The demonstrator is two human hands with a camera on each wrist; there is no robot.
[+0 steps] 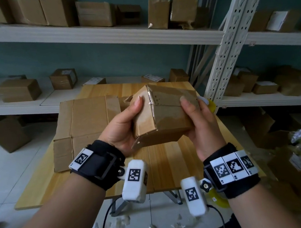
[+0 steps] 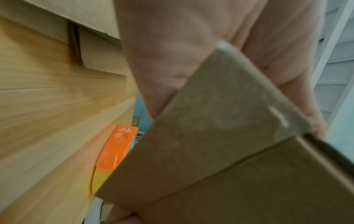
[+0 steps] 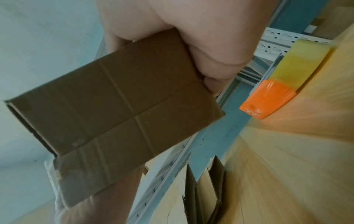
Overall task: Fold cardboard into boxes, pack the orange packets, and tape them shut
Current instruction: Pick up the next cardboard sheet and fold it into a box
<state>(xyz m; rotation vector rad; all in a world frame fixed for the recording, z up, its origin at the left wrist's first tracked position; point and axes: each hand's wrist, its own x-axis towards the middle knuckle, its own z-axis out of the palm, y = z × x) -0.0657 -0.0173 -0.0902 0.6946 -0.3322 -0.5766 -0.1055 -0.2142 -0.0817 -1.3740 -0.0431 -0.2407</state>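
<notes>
A small brown cardboard box (image 1: 166,112), taped along its seams, is held tilted above the wooden table (image 1: 169,165). My left hand (image 1: 126,123) grips its left end, thumb on top. My right hand (image 1: 198,120) grips its right side, thumb on the top face. The left wrist view shows the box (image 2: 220,151) close up below my palm; the right wrist view shows its underside (image 3: 118,103). An orange and yellow tape dispenser (image 3: 279,84) lies on the table at the right edge, also in the left wrist view as the dispenser (image 2: 114,153).
Flattened cardboard sheets (image 1: 84,127) lie on the table's left part. White shelves (image 1: 101,35) behind hold several sealed brown boxes. A perforated shelf post (image 1: 230,32) stands at the right. Boxes and paper scraps litter the floor (image 1: 8,173).
</notes>
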